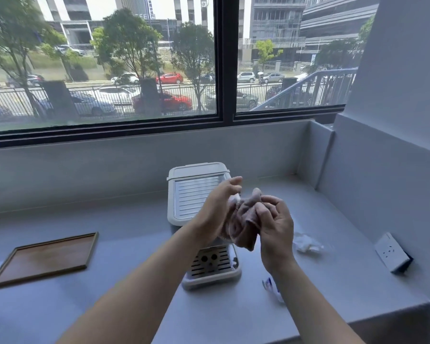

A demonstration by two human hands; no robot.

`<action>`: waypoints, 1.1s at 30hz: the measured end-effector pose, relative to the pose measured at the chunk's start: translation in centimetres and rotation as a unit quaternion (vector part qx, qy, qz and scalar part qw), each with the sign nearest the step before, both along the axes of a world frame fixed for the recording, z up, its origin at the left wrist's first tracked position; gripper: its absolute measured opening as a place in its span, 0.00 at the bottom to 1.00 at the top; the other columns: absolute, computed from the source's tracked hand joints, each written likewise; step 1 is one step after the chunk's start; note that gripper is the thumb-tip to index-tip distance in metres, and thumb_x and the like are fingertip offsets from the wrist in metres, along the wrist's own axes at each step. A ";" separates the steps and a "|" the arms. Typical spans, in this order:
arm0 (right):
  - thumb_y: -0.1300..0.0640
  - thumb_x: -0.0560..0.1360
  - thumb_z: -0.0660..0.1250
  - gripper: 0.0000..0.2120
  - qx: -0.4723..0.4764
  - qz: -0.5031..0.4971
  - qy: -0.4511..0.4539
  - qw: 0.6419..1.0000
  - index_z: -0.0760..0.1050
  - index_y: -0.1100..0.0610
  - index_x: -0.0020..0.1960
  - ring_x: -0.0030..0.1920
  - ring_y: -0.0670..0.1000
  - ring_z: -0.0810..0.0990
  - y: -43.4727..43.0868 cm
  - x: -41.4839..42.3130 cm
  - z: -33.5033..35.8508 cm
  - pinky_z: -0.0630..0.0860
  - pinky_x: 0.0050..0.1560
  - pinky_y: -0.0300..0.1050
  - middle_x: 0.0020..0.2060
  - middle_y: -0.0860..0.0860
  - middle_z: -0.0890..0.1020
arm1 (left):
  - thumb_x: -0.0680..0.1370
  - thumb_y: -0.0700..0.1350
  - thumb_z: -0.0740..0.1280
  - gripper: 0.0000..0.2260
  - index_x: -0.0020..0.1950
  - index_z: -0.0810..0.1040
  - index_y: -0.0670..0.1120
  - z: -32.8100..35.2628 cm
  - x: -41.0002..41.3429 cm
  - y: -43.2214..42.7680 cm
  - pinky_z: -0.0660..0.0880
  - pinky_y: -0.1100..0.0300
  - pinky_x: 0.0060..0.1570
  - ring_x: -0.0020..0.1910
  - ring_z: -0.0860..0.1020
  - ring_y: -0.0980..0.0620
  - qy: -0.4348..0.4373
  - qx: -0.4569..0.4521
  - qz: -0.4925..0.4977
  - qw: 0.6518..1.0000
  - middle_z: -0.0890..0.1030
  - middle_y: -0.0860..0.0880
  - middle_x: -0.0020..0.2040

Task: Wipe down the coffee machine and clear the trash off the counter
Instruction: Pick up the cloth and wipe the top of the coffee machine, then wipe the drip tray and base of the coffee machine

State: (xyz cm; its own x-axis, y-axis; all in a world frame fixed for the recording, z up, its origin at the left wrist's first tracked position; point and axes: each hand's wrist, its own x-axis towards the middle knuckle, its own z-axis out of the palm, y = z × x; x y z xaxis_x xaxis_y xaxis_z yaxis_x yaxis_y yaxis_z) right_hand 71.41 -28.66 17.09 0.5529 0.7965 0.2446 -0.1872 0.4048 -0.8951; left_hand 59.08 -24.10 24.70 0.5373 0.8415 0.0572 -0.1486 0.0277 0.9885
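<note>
Coffee machine (191,194) front behind bunched cloth (243,220), wrapper (268,285) partly hidden

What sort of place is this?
Probably an office pantry or break corner: coffee machine on a built-in counter, a socket at right, and a window onto a street of office blocks.

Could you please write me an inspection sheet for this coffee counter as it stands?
Surface: pale counter, no spills visible.
Job's things: white coffee machine, centre; pinkish cloth held above it.
Clutter: crumpled tissue right of machine; blue-white wrapper beside the right forearm; wooden tray, left.
Grippers: right hand grips cloth; left hand touches it, fingers extended.
Cables: nothing seen.
Surroundings: window behind; socket block, far right.
</note>
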 end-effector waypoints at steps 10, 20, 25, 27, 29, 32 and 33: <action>0.66 0.77 0.61 0.06 -0.222 -0.013 0.194 0.956 0.75 0.59 0.46 0.45 0.59 0.79 -2.2 4.3 -10.7 0.76 0.53 0.62 0.45 0.62 0.79 | 0.80 0.63 0.46 0.24 0.71 0.66 0.56 -5.5 -5.4 5.5 0.64 0.47 0.68 0.70 0.66 0.47 0.568 0.474 0.115 0.663 0.69 0.48 0.71; 0.56 0.71 0.73 0.17 -0.253 0.043 -0.446 0.857 0.78 0.46 0.59 0.56 0.49 0.77 -5.6 -2.4 -19.7 0.72 0.56 0.42 0.55 0.42 0.79 | 0.81 0.48 0.60 0.23 0.74 0.66 0.41 -13.5 -9.6 -0.1 0.58 0.43 0.74 0.76 0.60 0.41 0.391 0.577 0.277 0.661 0.65 0.41 0.76; 0.42 0.67 0.72 0.19 -0.146 0.093 -0.621 0.764 0.79 0.45 0.56 0.62 0.59 0.77 -7.3 -4.2 -22.4 0.76 0.63 0.54 0.65 0.52 0.77 | 0.79 0.48 0.59 0.23 0.73 0.66 0.44 -24.3 -12.6 -5.2 0.67 0.42 0.69 0.75 0.63 0.42 0.423 0.439 0.264 0.748 0.64 0.42 0.75; 0.40 0.67 0.72 0.17 -0.090 0.105 -0.669 0.730 0.79 0.45 0.53 0.61 0.58 0.78 -7.4 -3.7 -23.1 0.77 0.61 0.51 0.63 0.52 0.79 | 0.79 0.51 0.58 0.22 0.71 0.69 0.44 -27.1 -12.5 -5.3 0.73 0.45 0.64 0.71 0.68 0.42 0.464 0.345 0.235 0.781 0.66 0.43 0.74; 0.48 0.68 0.75 0.13 -0.106 0.062 -0.661 0.740 0.81 0.48 0.51 0.59 0.59 0.79 -6.6 -1.7 -23.2 0.77 0.60 0.52 0.62 0.53 0.80 | 0.80 0.51 0.60 0.22 0.73 0.66 0.47 -29.1 -12.1 -4.8 0.74 0.50 0.63 0.72 0.68 0.44 0.483 0.298 0.229 0.791 0.63 0.46 0.76; 0.60 0.68 0.77 0.08 -0.196 -0.046 -0.598 0.776 0.84 0.53 0.47 0.54 0.61 0.79 -4.6 1.3 -22.8 0.75 0.56 0.54 0.58 0.54 0.81 | 0.80 0.56 0.58 0.27 0.78 0.55 0.53 -31.3 -11.8 -4.7 0.73 0.54 0.62 0.74 0.64 0.50 0.500 0.292 0.216 0.787 0.54 0.52 0.80; 0.61 0.68 0.77 0.08 -0.198 -0.060 -0.593 0.778 0.84 0.54 0.46 0.52 0.60 0.78 -3.8 1.7 -22.9 0.74 0.54 0.53 0.57 0.52 0.81 | 0.80 0.57 0.56 0.28 0.78 0.53 0.54 -31.7 -11.8 -4.7 0.72 0.55 0.63 0.74 0.64 0.51 0.504 0.299 0.216 0.781 0.52 0.53 0.80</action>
State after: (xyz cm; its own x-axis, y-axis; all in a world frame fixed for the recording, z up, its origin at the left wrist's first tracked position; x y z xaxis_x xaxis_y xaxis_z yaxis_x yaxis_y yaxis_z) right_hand 73.13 -32.49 -5.79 0.2014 0.8993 0.3882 0.8833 0.0045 -0.4687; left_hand 47.26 -28.84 -7.02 0.2361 0.9415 0.2404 0.8459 -0.3209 0.4259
